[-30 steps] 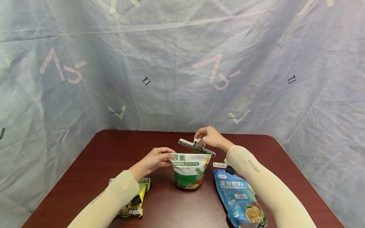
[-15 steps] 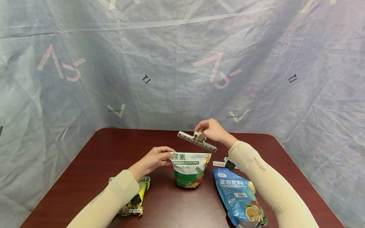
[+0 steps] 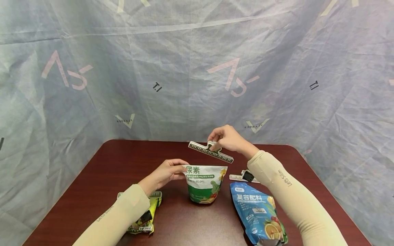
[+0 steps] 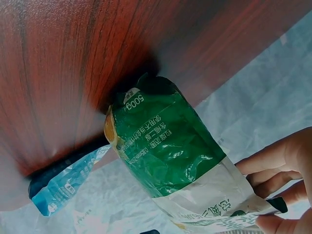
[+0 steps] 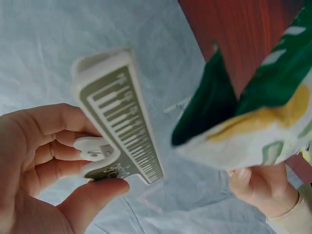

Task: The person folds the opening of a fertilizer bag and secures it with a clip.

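A green and white fertilizer bag [image 3: 203,184] stands upright near the middle of the table, its top folded over. My left hand [image 3: 169,172] pinches the bag's upper left corner; in the left wrist view thumb and fingers [image 4: 280,168] close on that corner. Above and behind the bag, my right hand [image 3: 226,138] holds a long white clip [image 3: 210,152] with a dark piano-key pattern. The right wrist view shows thumb and fingers on the clip's handles [image 5: 100,161], its long bar [image 5: 124,117] apart from the bag's edge [image 5: 214,139].
On the right lies a blue fertilizer bag [image 3: 257,215], with another piano-key clip [image 3: 238,177] behind it. A yellow bag [image 3: 144,218] with a similar clip at its top [image 3: 156,194] lies partly under the left forearm. Grey cloth [image 3: 184,85] hangs beyond the dark red table [image 3: 123,160].
My right hand has lifted the clip up and away from the bag's top, then shifted slightly left. The left hand stays on the bag's corner.
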A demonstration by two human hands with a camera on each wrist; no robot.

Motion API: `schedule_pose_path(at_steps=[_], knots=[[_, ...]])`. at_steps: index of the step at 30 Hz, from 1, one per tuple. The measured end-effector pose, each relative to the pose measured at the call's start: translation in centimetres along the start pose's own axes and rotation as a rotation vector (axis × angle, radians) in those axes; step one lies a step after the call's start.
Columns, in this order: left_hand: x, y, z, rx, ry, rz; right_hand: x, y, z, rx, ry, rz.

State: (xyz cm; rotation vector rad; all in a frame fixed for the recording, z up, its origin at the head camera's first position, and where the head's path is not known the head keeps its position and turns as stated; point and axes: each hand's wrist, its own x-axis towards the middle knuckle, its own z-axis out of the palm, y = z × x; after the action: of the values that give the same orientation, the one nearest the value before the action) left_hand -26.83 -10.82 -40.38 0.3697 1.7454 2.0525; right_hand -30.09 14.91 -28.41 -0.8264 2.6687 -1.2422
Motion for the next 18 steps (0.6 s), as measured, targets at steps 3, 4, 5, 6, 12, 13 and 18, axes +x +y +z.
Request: schedule_pose_path(at_steps=[3,4,5,6,12,13,18], knots=[[-0.1,0.0,0.0,0.001,0.000,0.003,-0.2,-0.8,0.0,0.020,-0.023,-0.015],[-0.1,0.0,0.1,0.002,0.001,0.003,-0.3,-1.0,0.0,0.028,-0.035,-0.019],[-0.1,0.0,0.1,0.003,0.001,0.002,-0.4,-1.2,0.1,0.041,-0.051,-0.025],[-0.1,0.0,0.1,0.001,0.003,0.002,-0.4,-1.3,0.2,0.054,-0.066,-0.033],[-0.2,0.0,0.1,-0.005,0.008,0.006,-0.7,-1.8,0.6,0.065,-0.143,-0.091],[-0.2,0.0,0.1,-0.007,0.008,0.006,-0.7,-1.9,0.7,0.056,-0.148,-0.102],[-0.3,0.0,0.1,-0.008,0.009,0.002,-0.6,-2.0,1.2,0.032,-0.166,-0.124]])
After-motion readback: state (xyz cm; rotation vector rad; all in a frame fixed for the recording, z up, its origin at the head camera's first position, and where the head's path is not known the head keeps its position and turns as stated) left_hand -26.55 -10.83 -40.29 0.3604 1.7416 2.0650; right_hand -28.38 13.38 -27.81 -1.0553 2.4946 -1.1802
